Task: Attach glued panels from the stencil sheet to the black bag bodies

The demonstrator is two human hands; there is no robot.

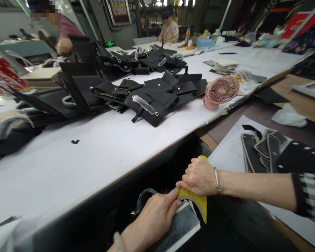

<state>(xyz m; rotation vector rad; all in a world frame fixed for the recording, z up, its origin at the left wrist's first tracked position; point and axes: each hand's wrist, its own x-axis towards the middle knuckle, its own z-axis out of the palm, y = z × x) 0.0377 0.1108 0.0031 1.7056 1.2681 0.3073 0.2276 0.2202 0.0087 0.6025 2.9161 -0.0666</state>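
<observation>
My right hand (199,176) is closed around a flat yellow scraper-like tool (198,200) with a concave curved edge. Below that edge lies a dark grey panel with pale, rough borders (185,222). My left hand (154,215) grips the panel, thumb on top, while its forefinger reaches to the yellow tool beside my right fingers. Behind my left hand shows a dark strap wrapped in clear plastic (145,196), with a small gold fitting near it. What lies under the panel is hidden in shadow.
Black bag pieces (154,101) are heaped along the white table (94,171). A pink fan (222,91) stands near its edge. Black straps with pale edging (267,147) lie at the right. A person (67,28) is at the far left; another person (169,31) sits at the back.
</observation>
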